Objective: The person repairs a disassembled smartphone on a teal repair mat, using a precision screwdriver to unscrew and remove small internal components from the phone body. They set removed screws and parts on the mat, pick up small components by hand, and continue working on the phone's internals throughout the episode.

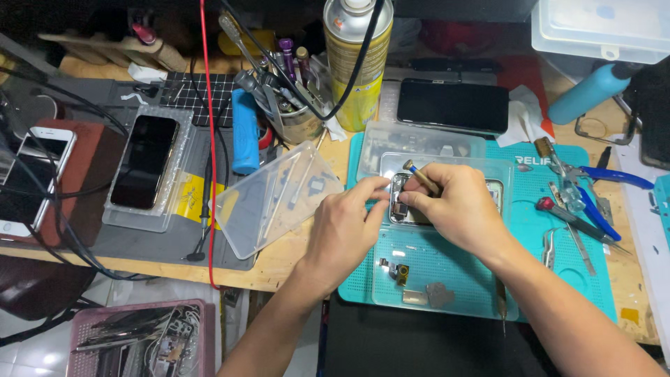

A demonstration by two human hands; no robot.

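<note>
We see our two hands over the teal mat (447,272) on the wooden bench (286,269). The right hand (457,206) is closed around a thin tool (421,178) with a brown handle, held between thumb and fingers; its handle end points up and to the left. The tip goes down to the opened phone (403,209), which lies on the mat in a clear tray (447,162), mostly hidden under the hands. The left hand (345,227) rests just beside it; its fingertips are pinched together and touch the left edge of the phone. We cannot tell if it holds some small part.

On the near side of the mat lie small loose parts (399,272) and two grey metal pieces (429,294). To the right of the mat are blue pliers (614,176), a red-headed screwdriver (572,218) and tweezers (550,248). Left of the hands a clear lid (276,199) lies tilted on the bench. Further left a dark phone (144,162) sits in a clear case on a grey pad (150,241), and a white phone (31,178) lies at the edge. Behind, a yellow spray can (357,63) stands upright beside a cup of tools (293,115), and another black phone (452,106) lies flat. A red cable (209,139) runs down over the bench.
</note>
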